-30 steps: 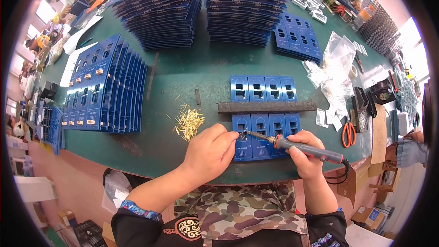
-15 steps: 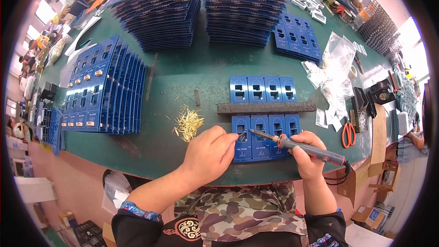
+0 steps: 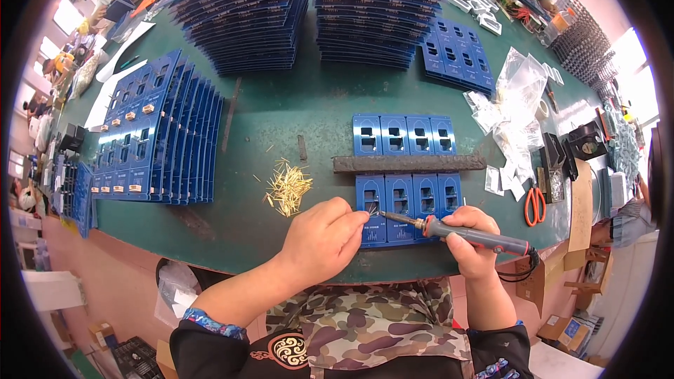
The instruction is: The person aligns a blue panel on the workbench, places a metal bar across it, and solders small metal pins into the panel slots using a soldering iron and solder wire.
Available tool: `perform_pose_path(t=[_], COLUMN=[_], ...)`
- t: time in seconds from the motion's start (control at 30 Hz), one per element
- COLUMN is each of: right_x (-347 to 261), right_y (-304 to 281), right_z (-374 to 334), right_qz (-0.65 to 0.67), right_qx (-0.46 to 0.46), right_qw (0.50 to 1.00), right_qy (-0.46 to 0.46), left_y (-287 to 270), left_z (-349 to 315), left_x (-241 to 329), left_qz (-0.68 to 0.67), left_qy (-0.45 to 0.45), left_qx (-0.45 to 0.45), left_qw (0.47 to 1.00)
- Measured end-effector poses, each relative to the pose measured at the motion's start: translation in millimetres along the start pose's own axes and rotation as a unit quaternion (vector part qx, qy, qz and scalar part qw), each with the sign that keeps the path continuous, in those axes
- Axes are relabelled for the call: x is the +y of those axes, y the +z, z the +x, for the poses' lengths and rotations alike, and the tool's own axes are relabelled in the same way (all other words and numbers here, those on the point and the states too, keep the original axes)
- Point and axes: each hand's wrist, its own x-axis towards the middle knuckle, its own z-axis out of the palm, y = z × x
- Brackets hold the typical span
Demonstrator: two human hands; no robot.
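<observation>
My right hand (image 3: 474,242) is closed round the grey and red handle of a soldering iron (image 3: 484,237). Its tip points left and meets the lower edge of a cutout on the leftmost section of the near blue circuit board panel (image 3: 399,233). My left hand (image 3: 324,231) pinches at that same cutout, fingertips close to the iron's tip. What sits between its fingers is too small to name. A dark bar (image 3: 409,163) lies across the panel, with a second row of blue boards (image 3: 404,135) beyond it. Left of the panel is a pile of thin gold-coloured pins (image 3: 288,188).
Tall stacks of blue boards (image 3: 242,35) stand at the back, and a leaning row of boards (image 3: 158,140) at left. On the right lie clear plastic bags (image 3: 516,112), orange-handled scissors (image 3: 535,206) and a black box (image 3: 587,142). Two people work across the table.
The iron's tip has moved down and slightly left, from above the board's cutout to its lower edge by my left fingertips. My left hand has shifted slightly right.
</observation>
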Motion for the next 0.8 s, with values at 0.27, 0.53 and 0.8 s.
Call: perform_pose_path(t=[0.27, 0.53, 0.8], right_x=[-1.7, 3.5, 3.3], right_y=[0.9, -0.6, 0.0], right_z=[1.9, -7.0, -2.7], right_qz=[-0.005, 0.059, 0.016], right_qx=[-0.008, 0.043, 0.001], right_qw=[1.0, 0.996, 1.0], right_qy=[-0.008, 0.047, 0.002], left_y=[0.1, -0.3, 0.7], left_z=[0.4, -1.0, -1.1], left_x=[0.4, 0.9, -0.6], left_qz=[0.003, -0.008, -0.007], left_qy=[-0.003, -0.013, -0.004], left_qx=[-0.007, 0.0, -0.014], left_qw=[1.0, 1.0, 1.0])
